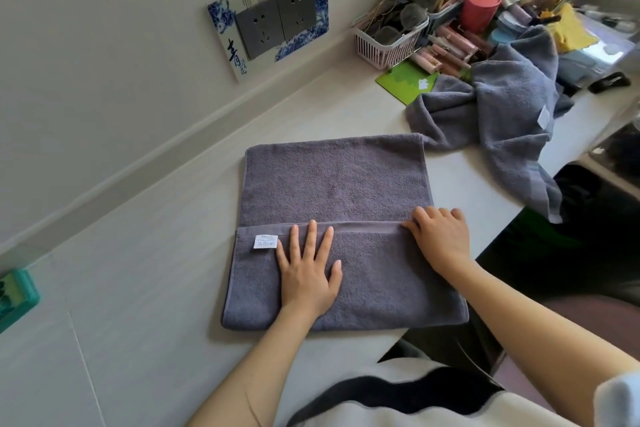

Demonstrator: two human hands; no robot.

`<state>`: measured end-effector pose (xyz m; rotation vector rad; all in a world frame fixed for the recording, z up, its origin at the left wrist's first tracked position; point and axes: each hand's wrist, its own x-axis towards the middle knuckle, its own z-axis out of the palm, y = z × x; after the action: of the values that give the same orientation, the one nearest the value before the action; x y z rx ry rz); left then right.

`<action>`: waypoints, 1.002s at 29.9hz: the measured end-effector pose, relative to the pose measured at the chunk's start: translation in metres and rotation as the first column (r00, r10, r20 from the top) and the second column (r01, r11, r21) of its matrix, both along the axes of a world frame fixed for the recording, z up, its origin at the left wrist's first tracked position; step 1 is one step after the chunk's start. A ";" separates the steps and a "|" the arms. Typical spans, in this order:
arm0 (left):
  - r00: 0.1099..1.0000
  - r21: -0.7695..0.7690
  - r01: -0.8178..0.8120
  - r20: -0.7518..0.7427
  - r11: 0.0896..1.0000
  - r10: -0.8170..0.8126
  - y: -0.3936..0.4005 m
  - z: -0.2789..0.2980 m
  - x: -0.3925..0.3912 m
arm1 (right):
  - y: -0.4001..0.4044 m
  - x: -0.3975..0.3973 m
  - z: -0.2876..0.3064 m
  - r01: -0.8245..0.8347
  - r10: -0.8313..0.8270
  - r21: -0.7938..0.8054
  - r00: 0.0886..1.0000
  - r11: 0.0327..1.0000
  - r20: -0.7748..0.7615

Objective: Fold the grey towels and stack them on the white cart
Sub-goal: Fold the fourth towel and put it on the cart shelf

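Observation:
A grey towel (332, 184) lies flat on the white table top (138, 270), with its near part folded over the far part. A small white label (265, 241) shows near the folded hem. My left hand (308, 270) presses flat on the folded flap, fingers spread and straight. At the right end of the hem rests my right hand (440, 236), fingers bent over the edge. A second grey towel (498, 114) lies crumpled at the back right, one end hanging over the table edge.
A wall with a double socket plate (273, 21) runs along the left. At the back right stand a pink basket (388, 42), a red cup (481, 9), tubes, a green card (408, 80) and other clutter. A teal object (14, 298) sits at the far left edge.

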<state>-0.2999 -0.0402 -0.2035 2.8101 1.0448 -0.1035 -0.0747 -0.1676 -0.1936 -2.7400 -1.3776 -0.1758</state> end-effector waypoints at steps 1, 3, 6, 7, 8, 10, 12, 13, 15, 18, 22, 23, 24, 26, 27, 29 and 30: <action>1.000 0.004 -0.002 0.003 1.000 0.002 0.000 0.000 0.001 | 0.000 -0.001 0.001 0.027 -0.027 0.012 1.000 1.000 0.007; 1.000 0.014 -0.002 0.003 1.000 0.002 -0.001 0.000 0.001 | 0.000 -0.014 0.003 0.067 -0.070 0.068 0.997 0.995 0.037; 1.000 0.025 -0.018 -0.003 1.000 0.019 -0.001 0.000 0.000 | 0.002 -0.051 0.003 0.039 -0.038 0.173 0.999 0.984 -0.010; 0.999 0.019 -0.039 0.000 0.999 0.039 -0.003 -0.001 -0.001 | 0.002 -0.069 0.001 0.005 0.003 0.189 0.999 0.982 -0.042; 0.998 0.009 -0.062 0.002 0.998 0.062 -0.005 -0.001 -0.003 | 0.003 -0.090 0.000 -0.043 0.059 0.195 0.995 0.980 -0.081; 0.993 -0.005 -0.116 0.010 0.993 0.116 -0.009 0.000 -0.007 | 0.003 -0.127 -0.004 -0.150 0.182 0.185 0.968 0.971 -0.170; 0.989 -0.010 -0.144 0.030 0.990 0.144 -0.011 -0.001 -0.014 | -0.001 -0.142 -0.009 -0.212 0.234 0.118 0.947 0.970 -0.222; 0.989 -0.001 -0.139 0.041 0.990 0.139 -0.012 -0.003 -0.025 | -0.005 -0.143 -0.012 -0.223 0.236 0.085 0.945 0.971 -0.225; 0.994 0.016 -0.099 0.044 0.995 0.098 -0.011 -0.005 -0.047 | -0.013 -0.133 -0.014 -0.183 0.189 0.046 0.955 0.982 -0.228; 0.997 0.040 -0.051 0.067 0.998 0.048 -0.003 -0.010 -0.080 | -0.029 -0.114 -0.010 -0.068 0.063 -0.013 0.970 0.998 -0.233; 0.997 0.039 -0.011 0.079 0.999 0.008 -0.001 -0.005 -0.107 | -0.039 -0.103 -0.006 0.005 -0.028 -0.095 0.967 0.995 -0.252; 0.997 0.029 -0.005 0.080 1.000 0.002 -0.001 -0.004 -0.112 | -0.039 -0.104 -0.005 0.007 -0.032 -0.101 0.967 0.995 -0.251; 0.997 0.016 -0.003 0.079 1.000 0.002 -0.001 -0.004 -0.111 | -0.038 -0.102 -0.005 0.012 -0.041 -0.107 0.963 0.994 -0.268; 0.992 -0.010 0.009 0.128 1.000 -0.007 -0.001 -0.001 -0.112 | -0.037 -0.109 0.000 -0.011 -0.015 -0.086 0.956 0.996 -0.293; 0.983 -0.039 0.049 0.181 0.998 -0.041 -0.003 0.001 -0.113 | -0.038 -0.116 0.004 -0.065 0.049 -0.044 0.949 0.997 -0.312; 0.932 -0.064 0.214 0.312 0.975 -0.184 -0.011 0.006 -0.116 | -0.045 -0.133 0.010 -0.226 0.247 0.101 0.918 0.969 -0.310; 0.898 -0.059 0.292 0.360 0.955 -0.252 -0.018 0.007 -0.117 | -0.049 -0.140 0.009 -0.290 0.327 0.162 0.895 0.943 -0.304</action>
<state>-0.4173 -0.0577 -0.1961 2.7152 0.5454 0.2904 -0.2145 -0.2169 -0.1846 -2.2835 -1.6164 0.2054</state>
